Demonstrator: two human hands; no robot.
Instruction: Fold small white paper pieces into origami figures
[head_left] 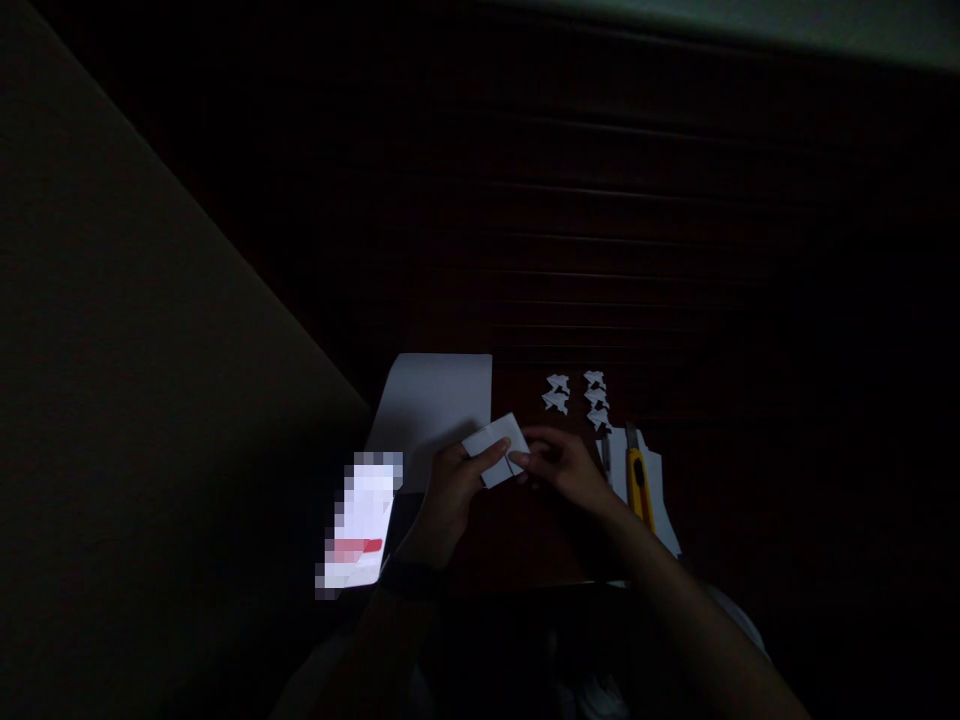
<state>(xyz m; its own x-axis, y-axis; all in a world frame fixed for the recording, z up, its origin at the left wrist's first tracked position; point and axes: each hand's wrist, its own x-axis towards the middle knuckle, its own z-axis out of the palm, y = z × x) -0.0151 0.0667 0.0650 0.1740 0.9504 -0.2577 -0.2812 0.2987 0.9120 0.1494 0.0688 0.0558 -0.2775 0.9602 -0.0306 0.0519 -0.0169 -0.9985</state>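
At far left, a dim slanted wall (pixel 142 330) sinks into the dark. Next to it glows a screen (pixel 356 520), its contents blurred into blocks; you cannot read it, and its left side is lost. A pale sheet (pixel 442 385) lies just beyond, its lower right part behind your left hand (pixel 450 490). Your dark wristband (pixel 411 578) nearly merges with the shadow.

The folded paper (pixel 495 430) is between your two hands, above the bench (pixel 517 540). Your left hand pinches it from the left, thumb flat across its face, the other fingers hidden beneath. A short dark line shows by your right thumb; whether it is a fold or a shadow, you cannot tell. Your right hand (pixel 566 468) has its thumb on the paper's right side and its index finger bent by the upper corner; the underside is hidden, so you cannot tell whether it grips.

Beyond that hand sit small paper figures (pixel 556 400), two in one column and three in the next, their folds too small to make out. At right, a yellow cutter (pixel 638 485) rests on loose papers (pixel 657 485), their lower end partly behind your right forearm. A slim object (pixel 606 452) beside it is too dim to identify.
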